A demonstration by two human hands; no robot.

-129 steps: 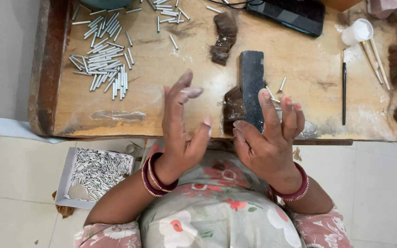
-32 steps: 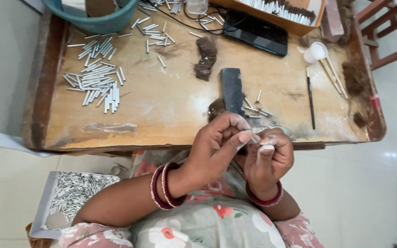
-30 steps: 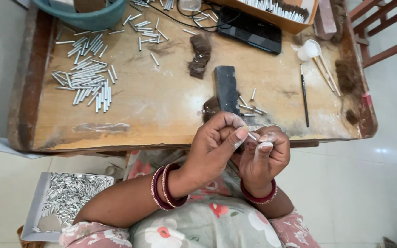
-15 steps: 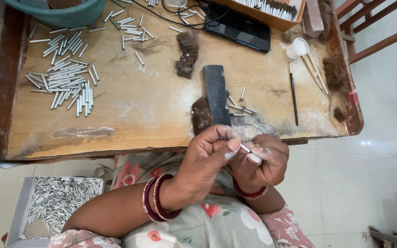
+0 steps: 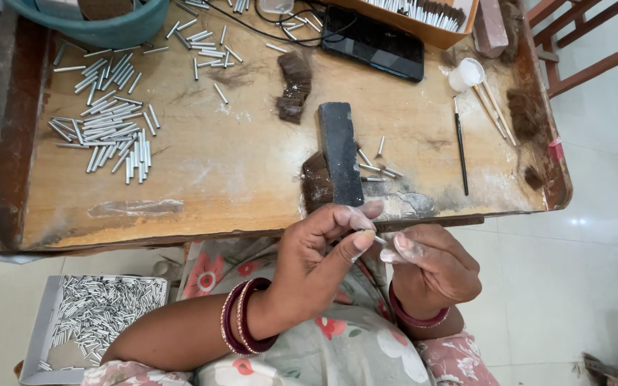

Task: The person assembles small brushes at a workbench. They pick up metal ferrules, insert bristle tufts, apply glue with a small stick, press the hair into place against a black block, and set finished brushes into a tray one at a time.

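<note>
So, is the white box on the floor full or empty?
Partly full. The white box holds a loose layer of small silver tubes, but bare bottom shows near its lower left corner.

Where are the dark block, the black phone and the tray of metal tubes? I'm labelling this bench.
dark block (image 5: 340, 152): head view, middle of its top face.
black phone (image 5: 373, 43): head view, centre of its screen.
tray of metal tubes (image 5: 37, 336): head view, its left wall.
</note>
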